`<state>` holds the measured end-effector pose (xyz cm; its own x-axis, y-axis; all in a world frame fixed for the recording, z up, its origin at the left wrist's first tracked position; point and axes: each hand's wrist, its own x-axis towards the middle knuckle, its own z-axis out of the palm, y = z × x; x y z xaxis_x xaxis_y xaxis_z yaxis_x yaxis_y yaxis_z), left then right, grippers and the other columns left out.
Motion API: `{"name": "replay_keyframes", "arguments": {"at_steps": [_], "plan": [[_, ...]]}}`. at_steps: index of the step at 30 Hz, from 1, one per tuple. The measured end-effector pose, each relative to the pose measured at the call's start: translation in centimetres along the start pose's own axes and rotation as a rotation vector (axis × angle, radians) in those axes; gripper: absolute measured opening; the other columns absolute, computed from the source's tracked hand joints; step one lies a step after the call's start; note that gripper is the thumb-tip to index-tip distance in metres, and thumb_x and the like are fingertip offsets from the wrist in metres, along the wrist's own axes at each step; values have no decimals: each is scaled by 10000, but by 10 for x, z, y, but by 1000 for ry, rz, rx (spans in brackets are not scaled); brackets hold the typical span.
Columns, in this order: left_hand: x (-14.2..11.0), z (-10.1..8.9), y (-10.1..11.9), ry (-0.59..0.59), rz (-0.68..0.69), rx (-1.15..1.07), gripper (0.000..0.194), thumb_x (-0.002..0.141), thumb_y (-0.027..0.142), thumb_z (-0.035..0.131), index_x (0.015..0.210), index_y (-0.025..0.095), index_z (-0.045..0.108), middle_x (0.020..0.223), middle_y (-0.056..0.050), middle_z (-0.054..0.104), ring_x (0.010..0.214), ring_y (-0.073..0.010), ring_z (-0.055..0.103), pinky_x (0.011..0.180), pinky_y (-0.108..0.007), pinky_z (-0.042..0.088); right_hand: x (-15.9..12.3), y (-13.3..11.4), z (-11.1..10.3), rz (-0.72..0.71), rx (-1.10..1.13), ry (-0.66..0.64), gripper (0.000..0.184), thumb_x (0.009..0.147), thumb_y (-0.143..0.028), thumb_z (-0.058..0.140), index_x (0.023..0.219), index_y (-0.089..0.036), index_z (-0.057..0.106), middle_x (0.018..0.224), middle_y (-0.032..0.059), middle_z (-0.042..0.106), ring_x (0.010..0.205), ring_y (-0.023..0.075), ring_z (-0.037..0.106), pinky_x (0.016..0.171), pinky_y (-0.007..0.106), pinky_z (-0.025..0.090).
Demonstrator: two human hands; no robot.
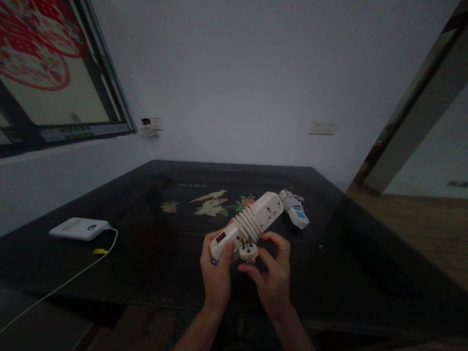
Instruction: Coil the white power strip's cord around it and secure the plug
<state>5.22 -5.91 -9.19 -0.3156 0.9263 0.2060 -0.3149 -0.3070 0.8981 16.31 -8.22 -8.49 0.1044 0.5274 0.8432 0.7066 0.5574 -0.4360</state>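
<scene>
A white power strip point(269, 210) with its cord point(247, 223) wound round its middle is held tilted above the dark table. My left hand point(216, 270) grips the lower left end, thumb on top beside the red switch. My right hand point(273, 268), a ring on one finger, pinches the cord's three-pin plug point(248, 252), whose pins point up and away from me. Beyond the strip's far end, to the right, lies a second, smaller power strip point(297, 212) with blue on its face and a grey cord wrapped about it.
On the left of the black table point(153, 273) lies a white power bank point(78, 229) with a white cable point(69, 280) running off the near edge. A yellow tag point(100, 251) is beside it. Wall sockets point(322, 128) sit behind the table, and a window point(62, 73) is at left.
</scene>
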Motion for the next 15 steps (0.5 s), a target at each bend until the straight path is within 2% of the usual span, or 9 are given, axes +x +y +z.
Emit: {"name": "replay_keyframes", "arguments": {"at_steps": [2,4,9,15], "plan": [[-4,0,-2,16,43,10,257,769,339,685,937,179,574,903,-19,624,803,-134,601,695,-195,487,0,2,1,49,23,-22,232,759,-410,685,783,-181,653,1064,106,483,1002,253,494,844,413,487],[-6,0,-1,17,26,-42,258,755,322,702,926,190,561,915,-11,620,805,-128,602,699,-190,487,-1,4,0,74,57,-69,210,758,-386,693,788,-180,664,1086,112,487,1013,256,512,855,418,501],[-8,2,11,-78,-155,-293,320,692,305,755,916,209,547,919,-8,615,858,-148,613,701,-207,508,-2,9,-4,114,163,-147,190,764,-353,694,839,-178,683,1167,126,492,1051,250,561,904,399,520],[-7,1,12,-149,-254,-357,344,655,218,777,911,200,548,899,-11,622,862,-152,627,721,-220,514,-5,5,-7,136,134,16,145,759,-276,706,879,-194,694,1089,99,617,989,223,617,842,354,547]]}}
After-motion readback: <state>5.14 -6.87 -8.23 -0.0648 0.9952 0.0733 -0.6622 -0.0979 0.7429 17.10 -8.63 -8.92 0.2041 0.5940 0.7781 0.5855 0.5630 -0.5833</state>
